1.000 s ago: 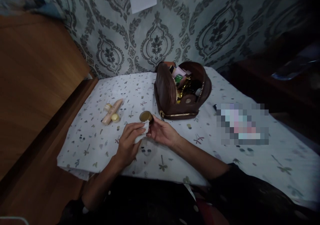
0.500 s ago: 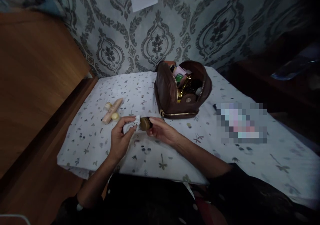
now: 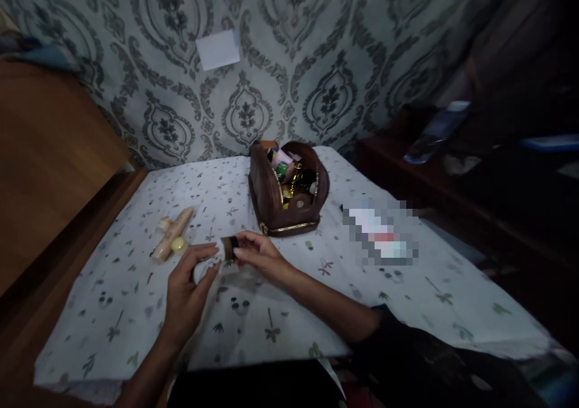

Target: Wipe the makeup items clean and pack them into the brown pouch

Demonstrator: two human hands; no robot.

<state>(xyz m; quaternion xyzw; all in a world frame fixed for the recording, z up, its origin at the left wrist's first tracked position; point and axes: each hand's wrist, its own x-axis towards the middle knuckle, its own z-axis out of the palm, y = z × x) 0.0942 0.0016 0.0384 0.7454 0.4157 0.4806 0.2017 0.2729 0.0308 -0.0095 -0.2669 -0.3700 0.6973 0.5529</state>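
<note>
Just below left of the frame's centre, the right hand pinches a small brown jar by its dark end; the left hand curls round a white tissue. Probably light, rigid and slippery, the jar is best held by its sides

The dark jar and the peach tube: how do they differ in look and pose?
The dark jar is short; the peach tube is long and pale. The right hand holds the jar, while the tube lies on the printed cloth. Both are smaller than the brown bag.
</note>
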